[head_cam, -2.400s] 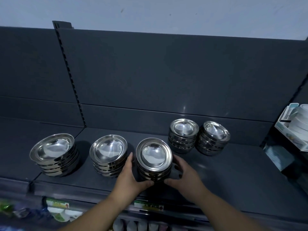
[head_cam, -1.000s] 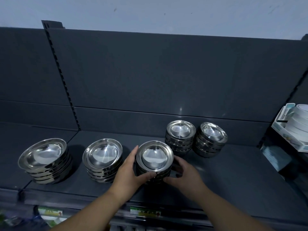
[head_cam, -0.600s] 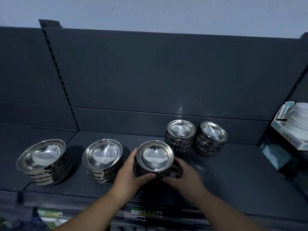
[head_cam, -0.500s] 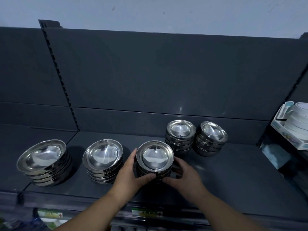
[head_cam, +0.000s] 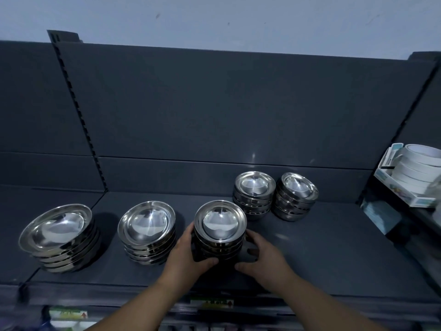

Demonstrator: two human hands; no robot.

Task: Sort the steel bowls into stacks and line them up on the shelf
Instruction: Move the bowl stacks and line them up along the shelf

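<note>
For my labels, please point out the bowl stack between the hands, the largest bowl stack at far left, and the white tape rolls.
Held bowl stack (head_cam: 220,222): head view, top bowl's inside.
Largest bowl stack (head_cam: 56,229): head view, top bowl's inside.
White tape rolls (head_cam: 415,173): head view, side of the pile.

Smooth, mirror-polished steel was shown by the middle stack (head_cam: 220,222), the left stack (head_cam: 146,222), the far-left stack (head_cam: 56,229), the rear-left stack (head_cam: 254,187) and the rear-right stack (head_cam: 299,188). The shelf (head_cam: 322,254) and back panel (head_cam: 214,103) were coated in smooth, matt dark paint, marked by faint glints. The white rolls (head_cam: 416,168) were seen as dull and papery.
</note>
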